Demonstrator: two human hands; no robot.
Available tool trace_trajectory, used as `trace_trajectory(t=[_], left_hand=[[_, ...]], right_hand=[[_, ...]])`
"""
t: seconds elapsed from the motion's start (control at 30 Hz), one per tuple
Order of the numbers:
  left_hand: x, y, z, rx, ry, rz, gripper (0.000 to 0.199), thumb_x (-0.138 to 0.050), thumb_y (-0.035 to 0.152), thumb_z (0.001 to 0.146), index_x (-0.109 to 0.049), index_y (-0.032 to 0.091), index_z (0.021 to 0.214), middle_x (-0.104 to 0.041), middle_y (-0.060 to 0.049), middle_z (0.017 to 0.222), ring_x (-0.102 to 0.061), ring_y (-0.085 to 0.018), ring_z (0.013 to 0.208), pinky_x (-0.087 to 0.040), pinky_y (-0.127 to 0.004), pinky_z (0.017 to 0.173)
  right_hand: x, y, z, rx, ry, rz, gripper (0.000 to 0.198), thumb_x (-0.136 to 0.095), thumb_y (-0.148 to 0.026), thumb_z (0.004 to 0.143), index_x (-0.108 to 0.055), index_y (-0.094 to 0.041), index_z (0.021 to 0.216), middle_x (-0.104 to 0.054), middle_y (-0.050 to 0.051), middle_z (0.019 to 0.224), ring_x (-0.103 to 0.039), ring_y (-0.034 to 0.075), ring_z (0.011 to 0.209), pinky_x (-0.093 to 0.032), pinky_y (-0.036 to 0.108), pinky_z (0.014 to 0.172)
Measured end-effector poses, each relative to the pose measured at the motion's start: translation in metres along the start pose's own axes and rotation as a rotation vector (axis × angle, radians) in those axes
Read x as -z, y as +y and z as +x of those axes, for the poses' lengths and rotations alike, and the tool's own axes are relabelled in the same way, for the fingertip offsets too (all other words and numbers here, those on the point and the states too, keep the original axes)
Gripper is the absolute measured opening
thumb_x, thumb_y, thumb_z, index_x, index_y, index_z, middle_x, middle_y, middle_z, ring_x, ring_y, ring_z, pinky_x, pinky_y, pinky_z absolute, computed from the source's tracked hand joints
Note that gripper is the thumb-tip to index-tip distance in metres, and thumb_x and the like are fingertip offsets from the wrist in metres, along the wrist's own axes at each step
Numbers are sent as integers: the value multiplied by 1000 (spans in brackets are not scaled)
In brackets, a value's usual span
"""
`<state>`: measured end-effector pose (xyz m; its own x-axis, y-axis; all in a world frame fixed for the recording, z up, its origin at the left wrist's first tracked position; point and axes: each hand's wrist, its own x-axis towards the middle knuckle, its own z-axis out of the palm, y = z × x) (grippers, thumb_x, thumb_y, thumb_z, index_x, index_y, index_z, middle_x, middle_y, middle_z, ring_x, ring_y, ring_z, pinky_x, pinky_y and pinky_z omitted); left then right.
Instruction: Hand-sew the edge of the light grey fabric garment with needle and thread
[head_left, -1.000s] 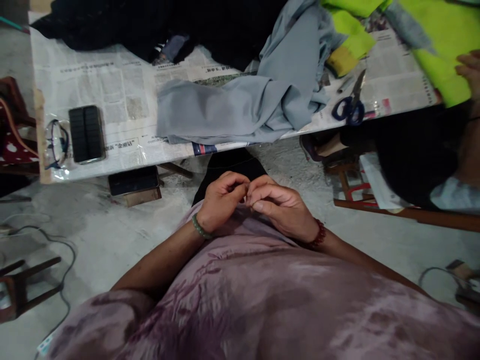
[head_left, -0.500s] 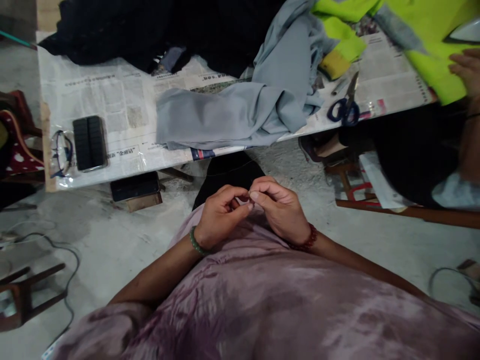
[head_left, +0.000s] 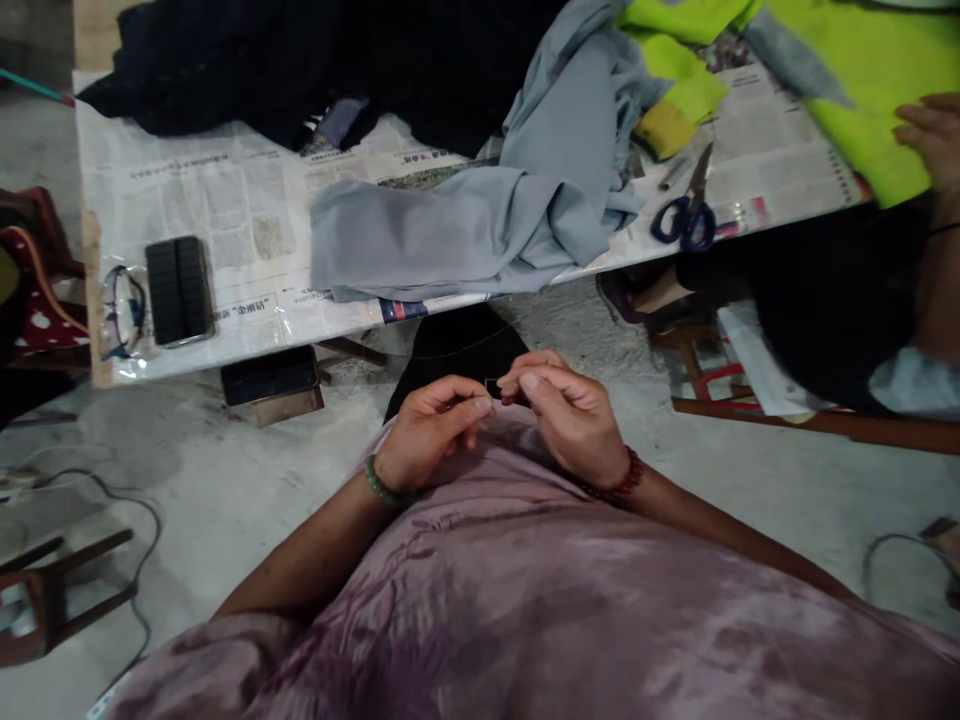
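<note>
Pinching a barely discernible thin item (head_left: 491,383)

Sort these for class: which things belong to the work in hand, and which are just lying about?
In the work:
left hand, pinching
right hand, pinching
thin item between them, too small to identify

Probably lying about, no hand on them:
blue-handled scissors
grey cloth
black smartphone

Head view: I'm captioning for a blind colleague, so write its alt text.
A person's left hand and right hand pinch close together above their lap, anything held too small to identify. Before them, grey cloth and scissors lie on a newspaper-covered table; another person's hand is at lime cloth.
</note>
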<state>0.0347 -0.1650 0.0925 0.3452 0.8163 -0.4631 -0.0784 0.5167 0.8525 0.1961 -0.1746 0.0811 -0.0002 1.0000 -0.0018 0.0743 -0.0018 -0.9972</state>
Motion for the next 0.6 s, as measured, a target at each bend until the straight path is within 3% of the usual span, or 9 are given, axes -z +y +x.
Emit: trace_trajectory(t=[0.13,0.3,0.43,0.6], left_hand=[[2,4,-1,0,10,-5,20,-65,34,71,-61,15,75,-59,2,66,-44,-2,42,-27,-14,34],[3,8,-3,16,36,40,19,-65,33,70,-61,15,75,-57,3,59,-43,-3,41,-27,-14,34],[5,11,-6,-18,100,148,15,-63,29,72,-62,15,76,-50,6,48,-38,-3,38,-28,-15,36],[16,15,-12,-215,200,339,8,-63,24,72,-65,17,74,-54,3,57,-46,-5,47,-37,-17,45]], right_hand=[[3,-4,3,-6,-6,77,28,-44,-37,89,-63,-20,77,-55,3,85,-55,11,70,-49,30,68],[10,-8,11,29,0,49,10,-58,-30,80,-60,-21,85,-55,0,81,-54,9,68,-48,26,65],[16,-13,16,122,-24,-175,14,-61,-24,77,-63,-22,91,-56,1,83,-55,10,73,-49,25,65],[28,-16,21,349,-63,-520,14,-57,-20,80,-67,-25,88,-61,2,84,-57,12,76,-49,27,68]])
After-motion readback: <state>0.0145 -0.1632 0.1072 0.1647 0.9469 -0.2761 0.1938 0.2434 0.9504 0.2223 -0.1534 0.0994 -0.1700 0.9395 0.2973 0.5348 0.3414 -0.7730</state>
